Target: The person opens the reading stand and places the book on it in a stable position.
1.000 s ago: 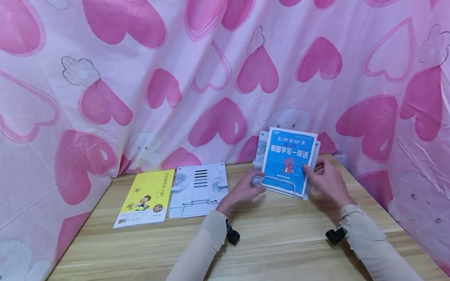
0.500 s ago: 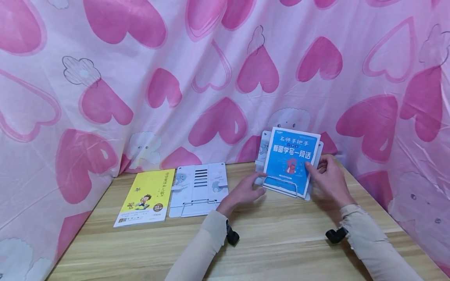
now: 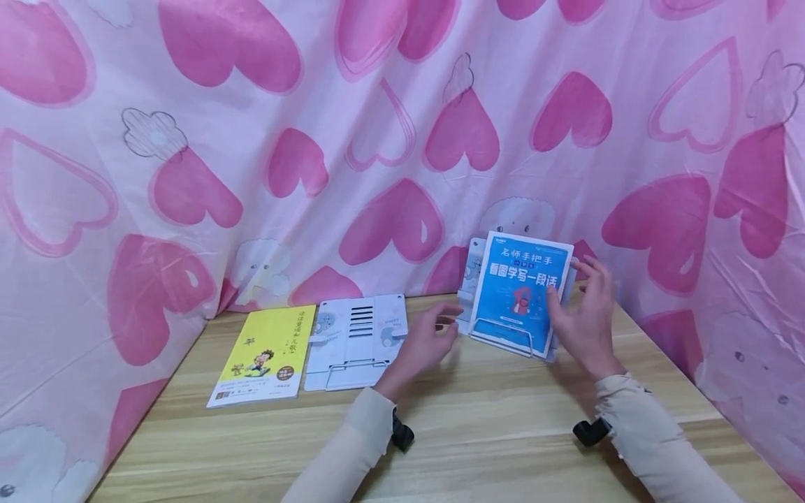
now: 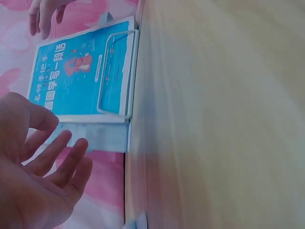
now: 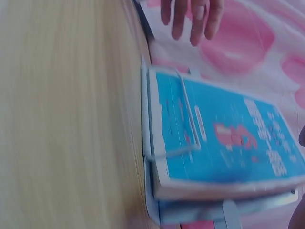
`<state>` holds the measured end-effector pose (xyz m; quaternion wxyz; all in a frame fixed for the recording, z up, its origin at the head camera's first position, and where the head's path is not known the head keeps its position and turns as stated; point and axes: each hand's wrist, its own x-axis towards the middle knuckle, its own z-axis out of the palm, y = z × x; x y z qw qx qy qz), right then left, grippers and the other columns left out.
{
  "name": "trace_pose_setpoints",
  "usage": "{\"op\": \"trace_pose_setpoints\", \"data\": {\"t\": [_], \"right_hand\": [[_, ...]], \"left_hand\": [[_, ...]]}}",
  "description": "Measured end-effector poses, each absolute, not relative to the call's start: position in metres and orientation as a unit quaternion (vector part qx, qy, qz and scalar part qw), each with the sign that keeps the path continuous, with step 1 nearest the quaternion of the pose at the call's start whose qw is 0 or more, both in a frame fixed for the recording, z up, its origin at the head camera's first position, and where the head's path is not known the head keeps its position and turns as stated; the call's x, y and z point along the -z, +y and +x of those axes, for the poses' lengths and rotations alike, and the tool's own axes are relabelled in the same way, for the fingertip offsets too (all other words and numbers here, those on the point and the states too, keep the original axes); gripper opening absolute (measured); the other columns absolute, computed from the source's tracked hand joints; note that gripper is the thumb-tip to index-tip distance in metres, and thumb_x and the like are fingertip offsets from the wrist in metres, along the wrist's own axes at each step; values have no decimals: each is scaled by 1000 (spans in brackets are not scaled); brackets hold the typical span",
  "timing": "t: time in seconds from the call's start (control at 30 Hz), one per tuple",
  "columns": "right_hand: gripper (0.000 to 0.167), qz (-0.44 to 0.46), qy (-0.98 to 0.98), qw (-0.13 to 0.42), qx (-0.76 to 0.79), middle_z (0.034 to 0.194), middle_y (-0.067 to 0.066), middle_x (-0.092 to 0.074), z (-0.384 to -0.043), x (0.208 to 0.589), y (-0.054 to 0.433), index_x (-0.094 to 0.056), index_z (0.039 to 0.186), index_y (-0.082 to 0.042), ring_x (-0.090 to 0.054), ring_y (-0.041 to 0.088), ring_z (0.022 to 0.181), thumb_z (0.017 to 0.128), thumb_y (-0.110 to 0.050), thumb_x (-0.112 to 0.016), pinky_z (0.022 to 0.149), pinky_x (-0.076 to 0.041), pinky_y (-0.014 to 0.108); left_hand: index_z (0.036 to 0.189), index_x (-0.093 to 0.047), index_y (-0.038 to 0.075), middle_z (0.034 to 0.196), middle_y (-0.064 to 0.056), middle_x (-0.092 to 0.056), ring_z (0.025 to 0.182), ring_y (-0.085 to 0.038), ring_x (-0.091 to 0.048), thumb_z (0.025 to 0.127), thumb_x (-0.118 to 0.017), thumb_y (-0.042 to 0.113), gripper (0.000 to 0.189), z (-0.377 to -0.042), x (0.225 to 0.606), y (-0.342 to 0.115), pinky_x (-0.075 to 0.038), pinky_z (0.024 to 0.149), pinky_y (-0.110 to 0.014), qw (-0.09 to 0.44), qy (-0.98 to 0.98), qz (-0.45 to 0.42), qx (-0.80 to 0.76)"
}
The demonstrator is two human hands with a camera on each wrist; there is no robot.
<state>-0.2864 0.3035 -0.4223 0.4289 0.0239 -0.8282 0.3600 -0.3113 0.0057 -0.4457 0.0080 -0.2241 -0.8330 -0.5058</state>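
Note:
A blue-covered book (image 3: 503, 297) leans upright on a pale book stand (image 3: 466, 307), behind the stand's wire page holder (image 5: 190, 119). To the left of that stand, my left hand (image 3: 429, 344) hovers with loosely bent fingers, holding nothing. In the left wrist view a gap shows between most of its fingers and the book. My right hand (image 3: 586, 325) is raised at the book's right edge, fingers spread apart and thumb overlapping the cover in the head view. The left wrist view shows the right hand's fingers (image 4: 45, 16) off the book.
A yellow book (image 3: 267, 349) lies on the wooden table (image 3: 478, 433) at the left. Beside it lies a second pale book stand (image 3: 352, 342) with slots and a wire holder. A pink heart-patterned curtain (image 3: 377, 91) hangs along the back and sides.
Both hands have come away from the stand: the left has drawn back to the left, and the right has loosened and lifted its fingers from the edge. The blue book stays on the stand.

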Motion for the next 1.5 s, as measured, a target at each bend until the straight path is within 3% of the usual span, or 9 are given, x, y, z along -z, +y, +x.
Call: {"op": "trace_pose_setpoints", "data": {"t": [0.13, 0.23, 0.47, 0.67, 0.9, 1.17, 1.33, 1.5], "right_hand": [[59, 73, -838, 413, -348, 162, 15, -47, -284, 426, 287, -52, 150, -3, -46, 31, 146, 97, -10, -77, 104, -35, 6], [54, 107, -846, 388, -350, 152, 16, -56, -283, 430, 274, -56, 146, -3, -52, 30, 141, 97, -6, -78, 104, -41, 9], [48, 171, -860, 316, -364, 134, 15, -67, -276, 443, 242, -60, 141, -5, -65, 31, 110, 96, -3, -78, 94, -59, 29], [43, 214, -863, 218, -403, 136, 12, -69, -275, 452, 211, -62, 141, -6, -71, 32, 114, 100, -6, -75, 95, -65, 50], [39, 225, -865, 93, -439, 135, 5, -71, -280, 462, 171, -63, 140, -19, -69, 19, 119, 103, -12, -72, 97, -64, 33], [39, 246, -867, -35, -431, 128, 1, -72, -287, 473, 138, -65, 143, -14, -68, 12, 113, 104, -18, -71, 102, -61, 36], [35, 269, -875, -61, -398, 121, -4, -69, -291, 479, 128, -71, 136, -16, -63, 12, 106, 105, -30, -73, 96, -58, 30], [39, 272, -875, -63, -395, 118, -3, -66, -294, 481, 124, -73, 135, -20, -60, 14, 105, 103, -40, -76, 92, -55, 29]], "left_hand": [[139, -69, 18, 137, 2, -74, 124, -18, -71, 109, -62, 13, 31, -309, 445, -13, -59, 111, -41, 40, -830, -236, 503], [136, -71, 13, 135, -5, -75, 120, -19, -73, 107, -62, 10, 30, -309, 445, -31, -60, 107, -38, 55, -831, -240, 499], [129, -73, 13, 129, -5, -77, 119, -19, -74, 105, -65, 7, 26, -303, 449, -70, -62, 104, -37, 76, -844, -216, 484], [126, -74, 15, 127, -2, -77, 117, -16, -72, 106, -67, 10, 22, -290, 453, -97, -62, 103, -40, 49, -862, -197, 464], [119, -77, 9, 120, -7, -80, 111, -17, -74, 103, -70, 6, 18, -287, 457, -122, -64, 98, -38, 64, -872, -191, 446], [118, -77, 13, 117, -4, -80, 108, -16, -74, 101, -74, 5, 19, -278, 460, -141, -63, 101, -40, 34, -888, -163, 428], [116, -78, 20, 117, 4, -79, 107, -14, -71, 97, -78, 4, 24, -271, 462, -153, -62, 103, -42, 14, -903, -138, 407], [113, -79, 19, 117, 2, -78, 106, -17, -71, 93, -81, -1, 28, -267, 462, -163, -62, 102, -44, 28, -913, -118, 389]]}}
